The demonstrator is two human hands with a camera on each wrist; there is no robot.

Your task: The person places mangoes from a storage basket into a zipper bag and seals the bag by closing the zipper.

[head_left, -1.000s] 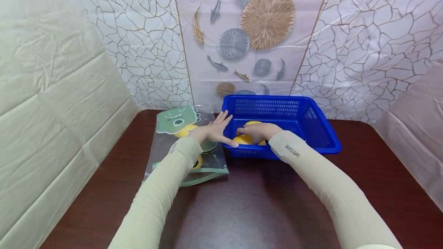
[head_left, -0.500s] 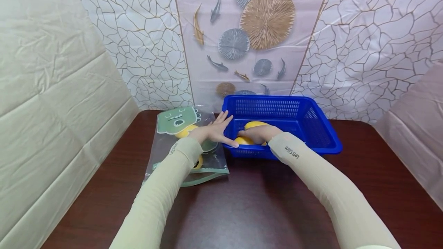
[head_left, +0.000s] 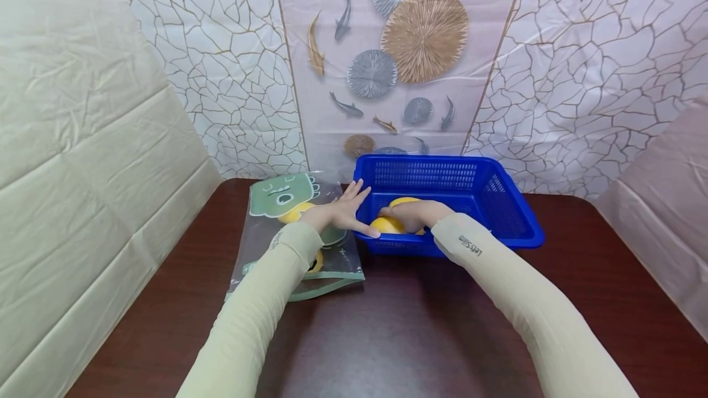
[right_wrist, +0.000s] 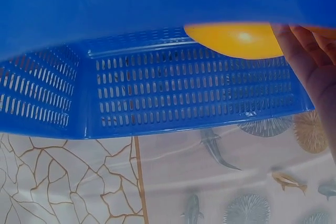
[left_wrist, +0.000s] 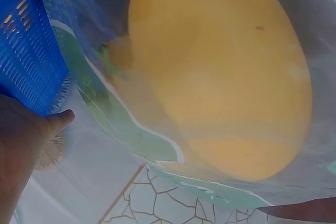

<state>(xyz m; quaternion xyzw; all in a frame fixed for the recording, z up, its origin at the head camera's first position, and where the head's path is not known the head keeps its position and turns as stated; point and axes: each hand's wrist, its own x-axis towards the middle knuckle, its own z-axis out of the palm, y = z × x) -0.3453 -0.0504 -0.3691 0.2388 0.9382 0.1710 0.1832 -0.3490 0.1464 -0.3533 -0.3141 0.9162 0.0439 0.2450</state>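
Observation:
My left hand [head_left: 344, 210] has its fingers spread across the left edge of the blue basket [head_left: 511, 201]; the thumb lies along the near left corner. Inside the basket, my right hand [head_left: 418, 214] curls its fingers over a yellow fruit [head_left: 386, 225], and another yellow fruit [head_left: 404, 201] lies just behind. The hand hides part of both. Under my left wrist lies a clear bag [head_left: 265, 244] with a green printed figure and yellow fruit inside. A large yellow fruit [left_wrist: 226, 77] shows through its plastic in the left wrist view.
The dark brown table [head_left: 387, 336] extends in front of the basket and bag. Behind it hangs a patterned backdrop [head_left: 243, 78] with fish and round shapes. A cream cloth wall [head_left: 83, 171] stands at the left. The basket's right half holds no visible fruit.
The head view has tilted slightly, so the scene sits a little lower. My right hand has shifted only slightly among the fruits; my left hand keeps its place on the basket edge.

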